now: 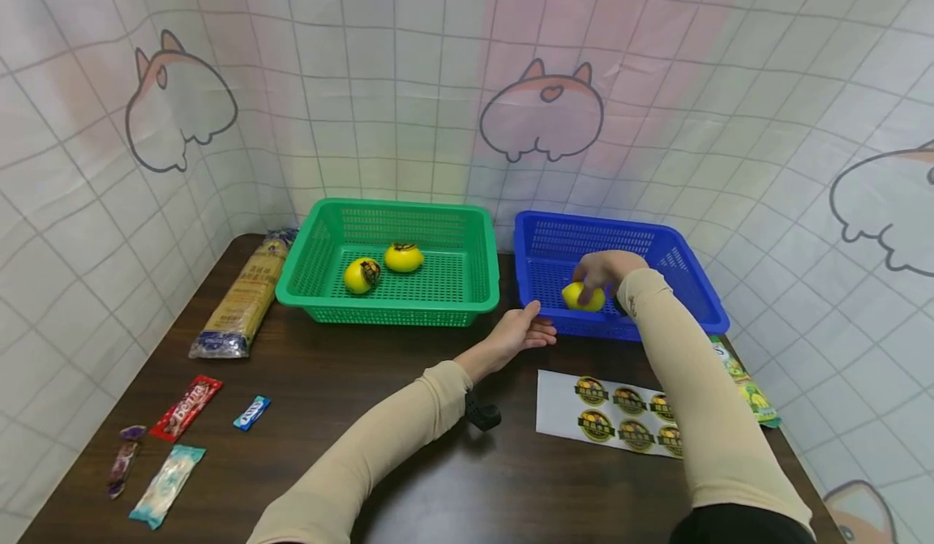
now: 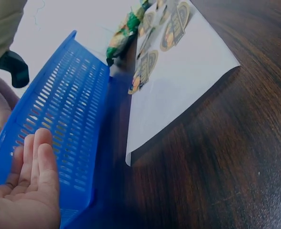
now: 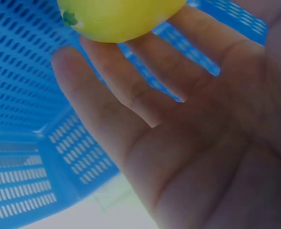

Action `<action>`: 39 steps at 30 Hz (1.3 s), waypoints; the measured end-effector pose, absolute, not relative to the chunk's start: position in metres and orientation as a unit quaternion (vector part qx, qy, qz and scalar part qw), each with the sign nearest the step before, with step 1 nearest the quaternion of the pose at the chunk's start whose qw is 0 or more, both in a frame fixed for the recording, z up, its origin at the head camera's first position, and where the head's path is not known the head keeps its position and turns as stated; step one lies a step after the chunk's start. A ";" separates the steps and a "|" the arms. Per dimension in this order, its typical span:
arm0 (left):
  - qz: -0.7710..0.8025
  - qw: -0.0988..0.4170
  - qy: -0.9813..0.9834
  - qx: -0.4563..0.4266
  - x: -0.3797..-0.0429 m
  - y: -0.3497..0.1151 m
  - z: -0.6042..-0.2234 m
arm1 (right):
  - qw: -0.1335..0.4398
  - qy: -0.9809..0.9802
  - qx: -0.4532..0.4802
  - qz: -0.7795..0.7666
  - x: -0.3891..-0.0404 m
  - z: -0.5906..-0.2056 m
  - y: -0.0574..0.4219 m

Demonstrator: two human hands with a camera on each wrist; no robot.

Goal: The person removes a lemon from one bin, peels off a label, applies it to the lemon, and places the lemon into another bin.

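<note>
Inside the blue basket (image 1: 527, 276), my right hand (image 1: 607, 272) holds a yellow lemon (image 1: 583, 297) with its fingertips. In the right wrist view the lemon (image 3: 121, 19) sits at the ends of the fingers, its green stem spot showing, and the thumb's hold is mostly out of frame. My left hand (image 1: 520, 333) is at the basket's front left corner, fingers extended beside the wall and holding nothing. The left wrist view shows those straight fingers (image 2: 47, 164) along the slotted blue side.
Left of the blue basket, a green basket (image 1: 394, 305) contains two lemons (image 1: 404, 258) with dark labels. A sheet of round stickers (image 1: 562, 406) lies in front. Noodle pack (image 1: 248, 293) and several wrapped snacks, including a red bar (image 1: 186, 408), lie left. A green packet (image 1: 755, 394) lies right.
</note>
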State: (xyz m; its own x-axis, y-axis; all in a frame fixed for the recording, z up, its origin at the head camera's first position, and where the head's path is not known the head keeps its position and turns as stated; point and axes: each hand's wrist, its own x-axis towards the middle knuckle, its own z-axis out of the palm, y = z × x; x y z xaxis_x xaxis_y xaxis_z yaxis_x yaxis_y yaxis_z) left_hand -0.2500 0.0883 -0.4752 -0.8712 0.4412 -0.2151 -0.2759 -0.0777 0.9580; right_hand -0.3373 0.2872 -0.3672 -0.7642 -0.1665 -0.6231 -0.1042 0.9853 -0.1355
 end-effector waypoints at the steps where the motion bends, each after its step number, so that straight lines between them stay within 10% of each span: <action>1: 0.731 0.247 0.632 0.065 -0.250 0.088 -0.476 | 0.332 0.938 -0.080 -0.058 -0.335 -0.364 0.287; 29: 0.752 0.267 0.568 0.203 -0.218 0.059 -0.469 | -0.041 0.938 -0.312 -0.145 -0.203 -0.343 0.248; 39: 0.736 0.266 0.586 0.210 -0.208 0.035 -0.479 | -0.032 0.933 -0.249 -0.257 -0.170 -0.400 0.226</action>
State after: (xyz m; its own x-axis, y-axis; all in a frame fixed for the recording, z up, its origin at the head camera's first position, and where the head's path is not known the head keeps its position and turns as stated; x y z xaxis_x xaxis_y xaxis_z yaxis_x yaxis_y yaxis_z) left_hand -0.2076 0.0349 -0.4795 -0.7701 0.6379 -0.0028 -0.1455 -0.1714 0.9744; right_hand -0.1699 0.2261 -0.4000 -0.8743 -0.4478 0.1874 -0.4806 0.7438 -0.4645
